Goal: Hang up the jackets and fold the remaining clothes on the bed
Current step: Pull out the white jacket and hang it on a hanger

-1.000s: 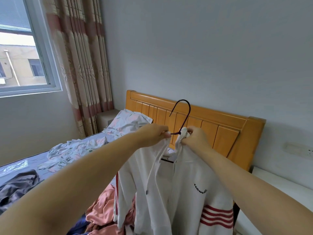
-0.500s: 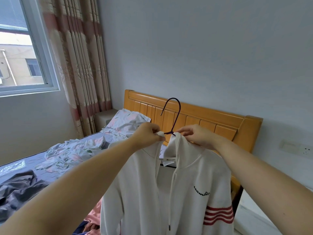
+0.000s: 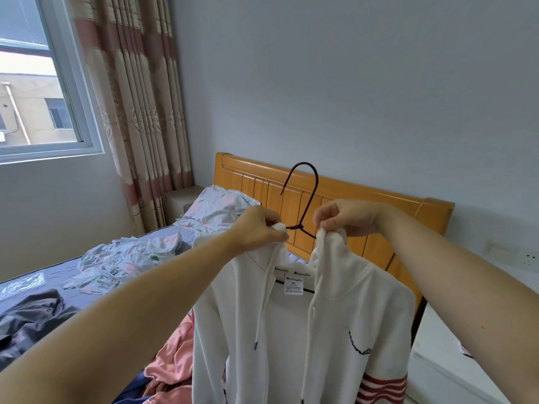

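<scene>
White fleece on purple wire: the jacket (image 3: 291, 330) is going onto its hanger (image 3: 295, 227).
Left hand (image 3: 259, 228) pinches one collar edge and right hand (image 3: 347, 218) pinches the other, holding the jacket in mid-air before the headboard (image 3: 364, 205). I'd call this the seating step. Next, square the shoulders and find a rail for the hook; none is in view. Pink garment (image 3: 172, 357) and grey garment (image 3: 32, 322) wait on the bed (image 3: 58, 275) for folding.
</scene>
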